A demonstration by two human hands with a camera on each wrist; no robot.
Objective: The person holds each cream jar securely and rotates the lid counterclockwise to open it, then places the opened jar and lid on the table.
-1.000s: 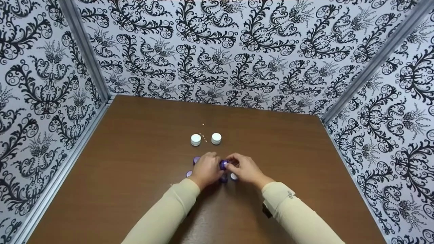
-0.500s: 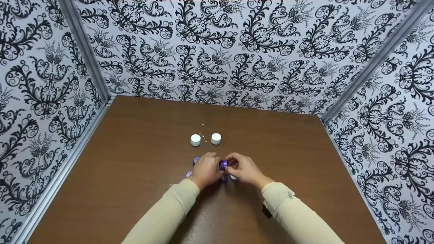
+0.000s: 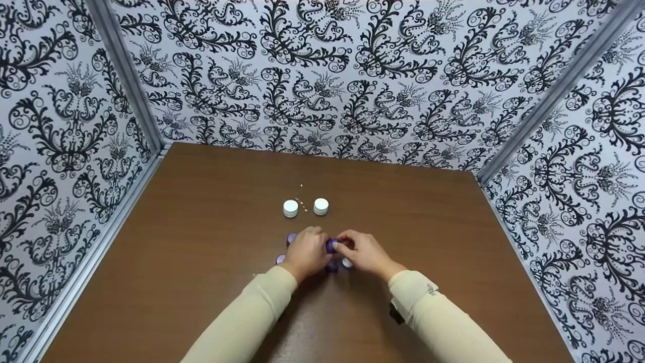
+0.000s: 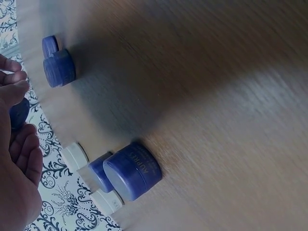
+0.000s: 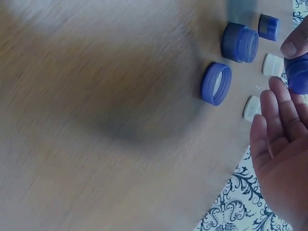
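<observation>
Near the table's middle, both hands meet at a small blue-purple jar (image 3: 331,245). My left hand (image 3: 310,252) grips it from the left and hides part of it. From the other side my right hand (image 3: 370,252) pinches it between thumb and fingers. In the right wrist view the held jar (image 5: 299,74) is beside the right hand (image 5: 284,159). Below the hands stands a larger blue jar without its lid (image 5: 238,43). Its likely lid (image 5: 216,84) lies beside it, inside facing up.
Two white-lidded jars, a left one (image 3: 291,208) and a right one (image 3: 321,206), stand farther back, with tiny pale bits (image 3: 302,203) between them. Two more purple jars (image 3: 292,239) are left of the left hand, one labelled AUPRES (image 4: 132,171). Patterned walls enclose the wooden table (image 3: 201,201).
The right thumb and fingers shift slightly on the small jar; the thumb sits lower half a second ago and higher now. The left hand and the other jars stay in place.
</observation>
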